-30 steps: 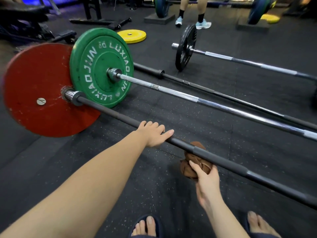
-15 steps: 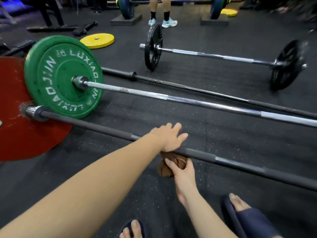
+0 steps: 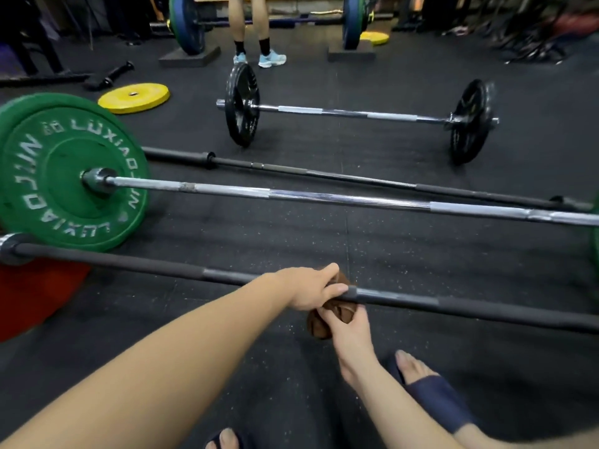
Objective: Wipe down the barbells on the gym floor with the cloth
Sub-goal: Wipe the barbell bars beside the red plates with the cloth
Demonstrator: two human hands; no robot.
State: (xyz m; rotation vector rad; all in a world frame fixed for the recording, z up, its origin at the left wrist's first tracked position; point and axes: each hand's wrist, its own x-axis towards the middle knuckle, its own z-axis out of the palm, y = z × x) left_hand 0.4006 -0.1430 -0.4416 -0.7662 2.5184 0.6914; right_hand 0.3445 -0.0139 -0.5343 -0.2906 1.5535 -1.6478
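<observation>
The black bar [image 3: 129, 264] is long, round and thin like a pipe. It looks dull and a bit rough, with smoother grey bands near its middle. It lies across the lower half of the frame, from the left edge to the right edge, and it slants a little down to the right. Its left end has a shiny metal ring and goes into a big round red plate [image 3: 35, 293] at the lower left.

My left hand [image 3: 309, 288] sits on top of the black bar in the lower middle of the frame. Its fingers curl over the bar and my thumb points right along it. My right hand [image 3: 351, 332] comes up from below, just under my left hand, and it grips the cloth [image 3: 315, 327]. The cloth is brown, soft and scrunched into a lump. It touches the bar from below, and a bit of it peeks out above the bar, behind my left hand.

Higher up, a silver bar [image 3: 324, 198] lies almost the same way. It is shiny, with fine ridges. At its left end is a fat green plate [image 3: 48, 150] with white letters. Above that lies a thin bar [image 3: 324, 174], dark and bare. A far barbell [image 3: 350, 112] with two black plates is in the upper middle. A yellow plate [image 3: 133, 98] lies flat at the upper left. The floor [image 3: 405, 254] is black rubber with tiny white specks. My dark blue slipper [image 3: 437, 403] is at the lower right.
</observation>
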